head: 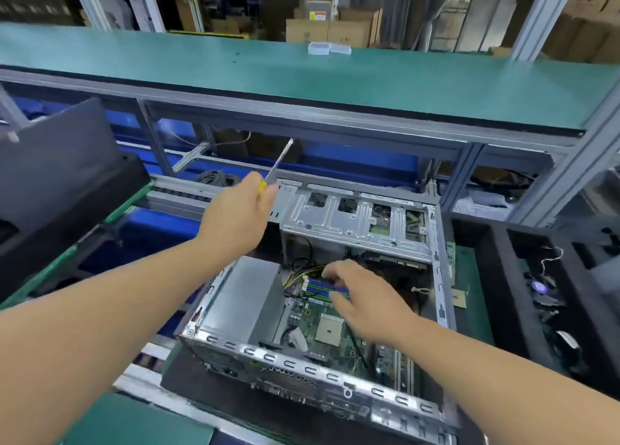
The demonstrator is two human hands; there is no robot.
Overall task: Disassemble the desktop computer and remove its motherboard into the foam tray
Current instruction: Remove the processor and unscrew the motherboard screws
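Nearest, the open computer case (322,371) lies on its side on the counter (476,317), motherboard (322,320) still inside. Right hand (365,303) reaches in, fingers (330,272) curled at the blue memory slots (318,285). Left hand (238,216) grips a yellow-handled screwdriver (276,166) above the case's far left. Black foam tray (503,297) sits right.

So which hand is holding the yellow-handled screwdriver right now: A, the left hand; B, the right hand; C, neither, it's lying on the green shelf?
A: the left hand grips the yellow-handled screwdriver, shaft pointing up and away, while the right hand reaches to the blue memory slots inside the open metal computer case.
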